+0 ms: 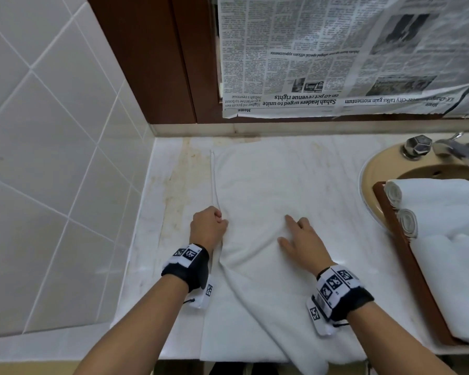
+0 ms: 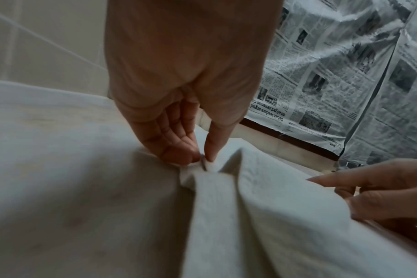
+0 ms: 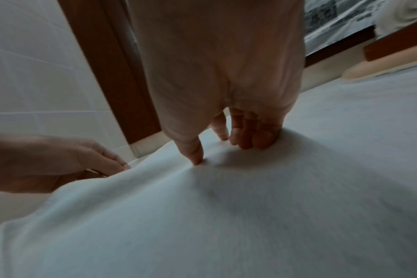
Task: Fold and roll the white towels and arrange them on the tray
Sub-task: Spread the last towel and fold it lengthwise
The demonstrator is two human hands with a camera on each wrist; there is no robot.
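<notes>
marble counter (image 1: pixel 173 185) by tiled wall (image 1: pixel 52 131): left hand (image 1: pixel 207 226) pinches towel (image 1: pixel 255 185), right hand (image 1: pixel 301 239) seemingly flat.

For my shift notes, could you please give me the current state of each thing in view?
Towel: spread flat on the counter, near end bunched and hanging over the front edge.
Left hand: pinching the towel's left edge.
Right hand: fingers straight, pressing on the towel.
Rolled towels: two, lying on the tray.
Tray: partly filled, beside the sink.
Newspaper: hung over the wall, upside down.
</notes>
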